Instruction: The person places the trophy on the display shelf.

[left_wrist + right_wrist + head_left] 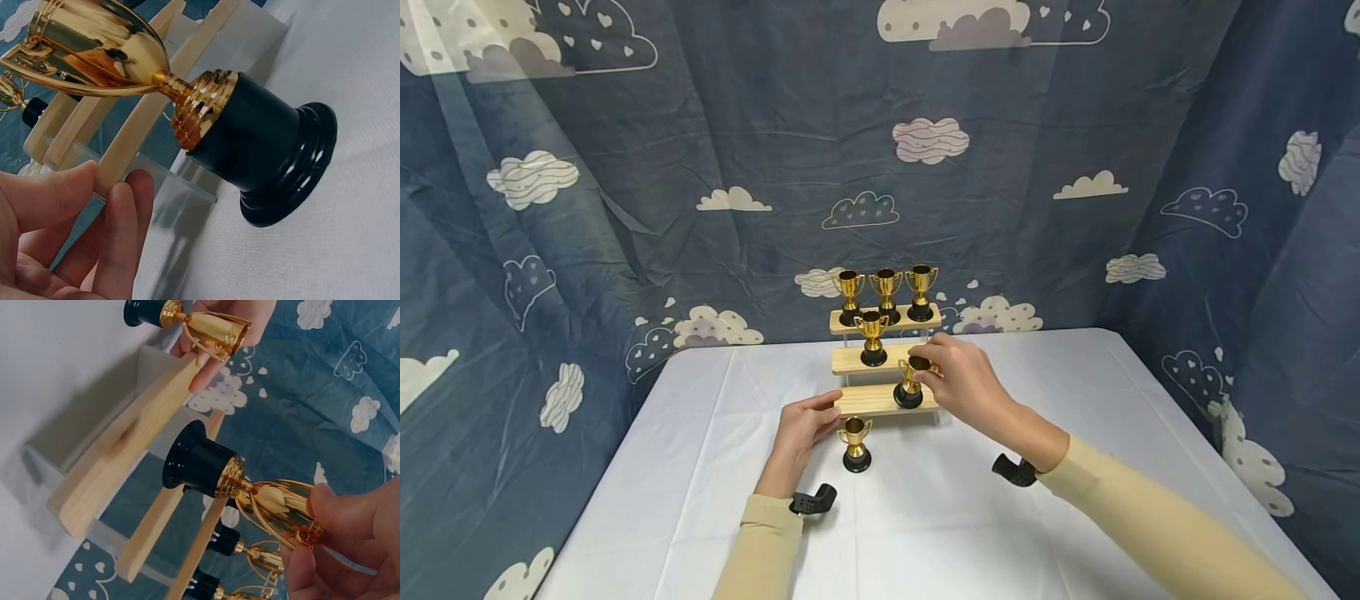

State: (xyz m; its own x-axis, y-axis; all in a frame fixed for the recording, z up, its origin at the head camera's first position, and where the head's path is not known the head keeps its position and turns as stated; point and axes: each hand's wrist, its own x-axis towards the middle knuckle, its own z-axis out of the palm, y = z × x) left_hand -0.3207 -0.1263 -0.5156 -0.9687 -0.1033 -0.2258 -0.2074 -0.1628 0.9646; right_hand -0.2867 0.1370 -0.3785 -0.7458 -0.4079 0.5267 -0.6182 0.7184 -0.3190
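Observation:
My right hand (966, 379) pinches the rim and handle of a small gold trophy cup (275, 506) between thumb and fingers. Its black base hovers by the right part of the lowest wooden board (868, 402) of a three-step stand; the right wrist view shows a gap under it. With thumb and fingertips, my left hand (802, 429) grips that board's left end (115, 172). Another trophy (855, 446) stands upright on the cloth, just in front of the stand beside my left hand.
Three trophies, one of them the middle one (886, 296), line the top board (931, 319). A single trophy (873, 337) stands on the middle board (847, 361). Clear supports (187, 184) hold the boards. White cloth (715, 467) covers the table, and a blue cloud-print curtain (805, 108) hangs behind.

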